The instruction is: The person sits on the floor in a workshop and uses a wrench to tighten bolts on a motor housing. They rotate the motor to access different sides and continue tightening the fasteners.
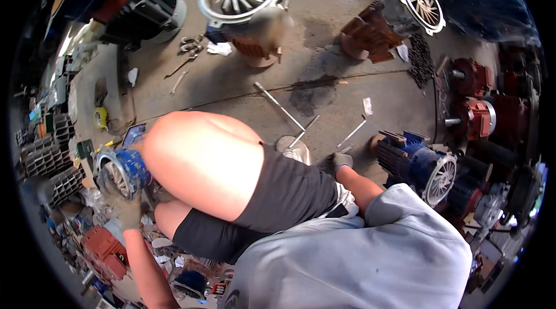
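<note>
The person crouches on a concrete workshop floor [324,25]. The gloved left hand [128,211] presses against the underside of a blue electric motor housing [123,171] at the left knee; whether its fingers curl around the rim I cannot tell. The gloved right hand [341,161] reaches down near a long steel rod [352,133] beside a second blue motor [420,167] — its grip is hidden too. The housing looks heavy and propped on clutter — with one hand steadying it, it could roll or tip onto the foot. Loose rods underfoot invite a slip on standing.
</note>
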The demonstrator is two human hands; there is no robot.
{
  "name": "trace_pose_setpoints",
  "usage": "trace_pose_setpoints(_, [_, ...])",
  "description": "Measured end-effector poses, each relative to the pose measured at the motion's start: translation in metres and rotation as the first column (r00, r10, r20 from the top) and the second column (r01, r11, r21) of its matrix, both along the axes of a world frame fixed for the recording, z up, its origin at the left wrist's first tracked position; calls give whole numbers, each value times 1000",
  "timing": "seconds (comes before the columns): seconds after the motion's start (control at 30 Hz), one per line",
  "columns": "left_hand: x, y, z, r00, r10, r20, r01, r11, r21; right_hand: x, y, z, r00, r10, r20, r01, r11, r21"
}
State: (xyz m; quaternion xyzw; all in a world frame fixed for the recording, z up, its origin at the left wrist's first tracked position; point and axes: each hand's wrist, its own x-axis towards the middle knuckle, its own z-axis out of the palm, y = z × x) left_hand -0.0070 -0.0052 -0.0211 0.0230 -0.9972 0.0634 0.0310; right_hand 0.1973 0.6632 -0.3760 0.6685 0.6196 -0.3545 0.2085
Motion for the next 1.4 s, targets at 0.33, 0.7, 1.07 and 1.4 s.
trace_pose_setpoints(0.33, [-61, 14, 28, 991, -128, 29, 121, 979, 163, -27, 72, -87, 524, 395, -754, -526, 847, 78])
trace_pose_setpoints(0.7, [-13, -5, 14, 993, 110, 35, -114, 978, 172, -327, -172, 447, -187, 345, -920, -824, 456, 338])
trace_pose_setpoints(1.07, [1, -8, 25, 979, 203, 16, -203, 963, 180, -358, -430, 334, -389, 738, -552, -845, -524, -106])
trace_pose_setpoints(1.4, [6, -10, 7, 982, 154, -110, -128, 969, 210, -347, -445, 266, -207, 791, -576, -901, -384, -203])
